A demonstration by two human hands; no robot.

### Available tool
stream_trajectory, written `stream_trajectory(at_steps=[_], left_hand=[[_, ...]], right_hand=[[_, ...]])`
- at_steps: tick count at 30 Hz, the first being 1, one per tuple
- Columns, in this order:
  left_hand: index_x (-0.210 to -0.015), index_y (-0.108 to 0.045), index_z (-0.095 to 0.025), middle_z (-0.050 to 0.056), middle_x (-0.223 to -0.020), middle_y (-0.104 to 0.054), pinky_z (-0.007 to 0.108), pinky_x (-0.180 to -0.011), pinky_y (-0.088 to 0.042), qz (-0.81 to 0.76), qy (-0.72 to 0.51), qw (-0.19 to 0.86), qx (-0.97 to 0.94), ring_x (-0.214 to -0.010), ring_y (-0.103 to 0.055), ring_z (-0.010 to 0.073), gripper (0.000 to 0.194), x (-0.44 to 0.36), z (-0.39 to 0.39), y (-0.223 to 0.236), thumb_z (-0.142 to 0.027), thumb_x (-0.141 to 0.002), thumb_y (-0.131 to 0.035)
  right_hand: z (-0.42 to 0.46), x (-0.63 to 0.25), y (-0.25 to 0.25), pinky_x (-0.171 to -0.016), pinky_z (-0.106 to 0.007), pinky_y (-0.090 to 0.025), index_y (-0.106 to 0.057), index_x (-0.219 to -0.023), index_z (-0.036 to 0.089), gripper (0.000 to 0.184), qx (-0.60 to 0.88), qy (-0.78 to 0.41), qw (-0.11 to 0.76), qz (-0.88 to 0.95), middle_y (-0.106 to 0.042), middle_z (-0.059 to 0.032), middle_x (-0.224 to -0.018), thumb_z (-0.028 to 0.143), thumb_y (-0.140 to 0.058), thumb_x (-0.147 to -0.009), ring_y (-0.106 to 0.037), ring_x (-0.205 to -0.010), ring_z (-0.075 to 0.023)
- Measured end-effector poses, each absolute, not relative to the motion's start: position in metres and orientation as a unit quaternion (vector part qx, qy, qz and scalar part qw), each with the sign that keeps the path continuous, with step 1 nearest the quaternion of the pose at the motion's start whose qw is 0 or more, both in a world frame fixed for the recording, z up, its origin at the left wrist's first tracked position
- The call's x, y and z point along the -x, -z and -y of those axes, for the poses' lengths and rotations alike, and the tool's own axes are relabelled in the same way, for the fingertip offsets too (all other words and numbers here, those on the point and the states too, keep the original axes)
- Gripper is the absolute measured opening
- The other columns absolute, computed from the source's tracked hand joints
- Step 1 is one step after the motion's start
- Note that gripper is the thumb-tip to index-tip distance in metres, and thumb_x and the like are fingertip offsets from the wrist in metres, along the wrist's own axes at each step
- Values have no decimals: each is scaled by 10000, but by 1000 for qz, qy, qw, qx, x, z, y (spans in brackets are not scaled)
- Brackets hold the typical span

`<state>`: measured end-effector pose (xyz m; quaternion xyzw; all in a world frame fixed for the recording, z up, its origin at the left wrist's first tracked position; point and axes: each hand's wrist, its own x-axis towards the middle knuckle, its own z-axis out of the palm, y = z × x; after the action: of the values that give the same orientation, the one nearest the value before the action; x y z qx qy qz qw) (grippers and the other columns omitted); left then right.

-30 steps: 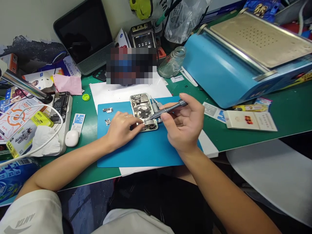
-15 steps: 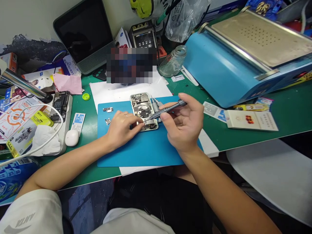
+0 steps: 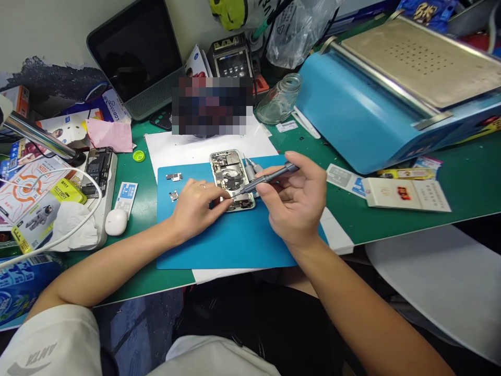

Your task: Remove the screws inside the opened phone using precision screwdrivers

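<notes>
An opened smartphone [image 3: 230,169], its inner parts bare, lies on the blue mat [image 3: 230,240]. At its lower left edge, my left hand [image 3: 195,206] is closed, thumb and index finger gripping the phone's side. A grey screwdriver [image 3: 272,177] slants down from my right hand [image 3: 299,206], which is closed around its handle. The tip of the tool meets the lower part of the phone beside my left fingertips; the exact contact spot is too small to make out. Two small phone parts, an upper piece [image 3: 174,177] and a lower piece [image 3: 174,195], rest left of the phone.
Behind the mat lies white paper [image 3: 168,149]. A glass jar [image 3: 278,99] leans near a blue machine with a metal plate [image 3: 415,60]. On the right is a white box [image 3: 407,194]. A white earbud case [image 3: 116,222] and a cable [image 3: 84,224] are at left.
The view has shifted very slightly. Both hands, the screwdriver and the phone keep the same positions relative to each other.
</notes>
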<state>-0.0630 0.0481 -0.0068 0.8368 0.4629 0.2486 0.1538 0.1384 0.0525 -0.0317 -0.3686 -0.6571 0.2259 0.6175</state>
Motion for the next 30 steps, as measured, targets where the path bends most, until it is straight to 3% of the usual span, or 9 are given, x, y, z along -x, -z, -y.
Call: stream_trajectory(at_steps=[8, 18, 30], left_hand=[[-876, -710, -221, -45, -734, -709, 314, -724, -312, -450, -282, 158, -833, -690, -610, 138, 105, 63, -48, 7, -290, -953, -697], [-913, -723, -234, -35, -730, -712, 327, -736, -328, -467, -259, 161, -830, -704, -625, 149, 183, 62, -49, 7, -383, -983, -642], [-898, -727, -229, -36, -741, -718, 320, -727, -314, -458, -262, 165, -833, -706, -619, 151, 117, 62, -48, 6, -313, -963, -679]], right_hand=[[-53, -138, 31, -746, -367, -675, -486, -1424, 391, 573, 369, -218, 616, 661, -713, -33, -1028, 233, -694, -914, -737, -890, -215], [-52, -138, 30, -758, -363, -675, -526, -1406, 370, 599, 368, -233, 634, 639, -728, -43, -1024, 170, -722, -876, -735, -867, -207], [-51, -138, 30, -763, -376, -674, -524, -1388, 351, 555, 385, -229, 630, 635, -730, -50, -1023, 211, -718, -888, -740, -865, -216]])
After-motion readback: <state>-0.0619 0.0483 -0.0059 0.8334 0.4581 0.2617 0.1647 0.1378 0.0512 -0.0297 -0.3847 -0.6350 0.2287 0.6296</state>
